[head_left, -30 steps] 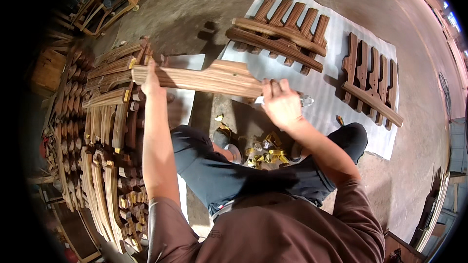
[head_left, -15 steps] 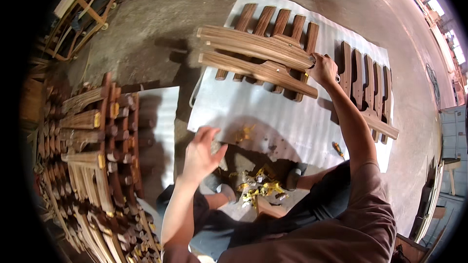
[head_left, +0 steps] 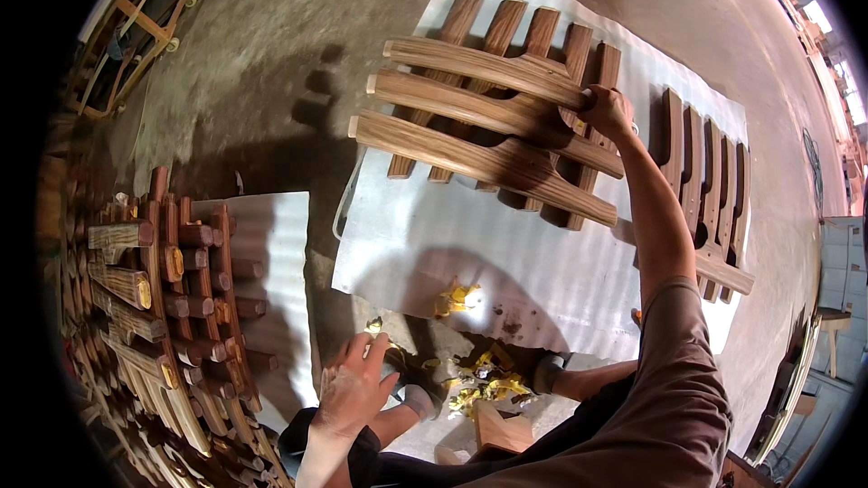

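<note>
Three shaped, striped brown wooden pieces lie crosswise over a row of several similar pieces (head_left: 466, 14) on a white foam sheet (head_left: 398, 253). My right hand (head_left: 608, 113) is closed around the right end of the farthest crosswise wooden piece (head_left: 479, 61). The middle piece (head_left: 488, 113) and the nearest piece (head_left: 470, 158) lie apart from it, roughly side by side. My left hand (head_left: 353, 389) is above the floor near my left foot, fingers spread and apart. Close to its fingertips are small yellow and white scraps (head_left: 373, 330).
Crumpled yellow scraps (head_left: 493, 384) lie between my feet, and more yellow scraps (head_left: 457, 300) lie on the sheet. Another row of wooden pieces (head_left: 692, 163) stands at right. Large stacks of wooden pieces (head_left: 181, 307) fill the left. A wheeled wooden rack (head_left: 136, 27) stands far left.
The crosswise pieces, two of them close together before, now lie spread as three. My left hand has lowered toward my left foot. The whole view has shifted slightly.
</note>
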A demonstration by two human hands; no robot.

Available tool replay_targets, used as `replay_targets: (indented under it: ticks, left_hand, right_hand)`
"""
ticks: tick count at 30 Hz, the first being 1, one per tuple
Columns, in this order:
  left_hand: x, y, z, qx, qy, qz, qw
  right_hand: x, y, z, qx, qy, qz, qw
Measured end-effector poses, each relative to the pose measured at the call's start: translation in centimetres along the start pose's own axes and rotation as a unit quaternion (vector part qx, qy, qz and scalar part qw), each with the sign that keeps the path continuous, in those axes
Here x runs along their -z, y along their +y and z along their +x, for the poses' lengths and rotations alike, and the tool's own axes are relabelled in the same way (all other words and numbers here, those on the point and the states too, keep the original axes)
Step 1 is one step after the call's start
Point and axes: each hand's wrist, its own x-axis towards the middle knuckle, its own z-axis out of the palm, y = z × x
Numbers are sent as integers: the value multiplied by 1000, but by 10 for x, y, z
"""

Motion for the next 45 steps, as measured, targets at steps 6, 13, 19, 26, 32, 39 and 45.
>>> replay_targets:
  ticks: [6,13,19,26,32,39,45]
  left_hand:
    - [-2,6,0,-2,9,9,1000]
    - [-10,17,-31,24,181,-252,950]
    - [-17,75,-23,-188,244,-352,884]
    - [-43,75,-86,-255,280,-376,846]
    - [-14,21,-104,-182,496,-66,846]
    - [23,-42,-130,40,280,46,958]
    - [22,-96,-135,76,256,29,963]
  right_hand:
    - [-6,24,-10,-20,-26,78,996]
    - [71,-133,-95,115,-229,437,862]
    - [158,-240,-279,194,-301,517,777]
    - [196,-248,-349,-34,-505,585,634]
    - [154,-187,-384,52,-508,486,709]
    - [113,-200,-405,-37,-515,457,724]
    - [74,-177,-398,-99,-495,494,708]
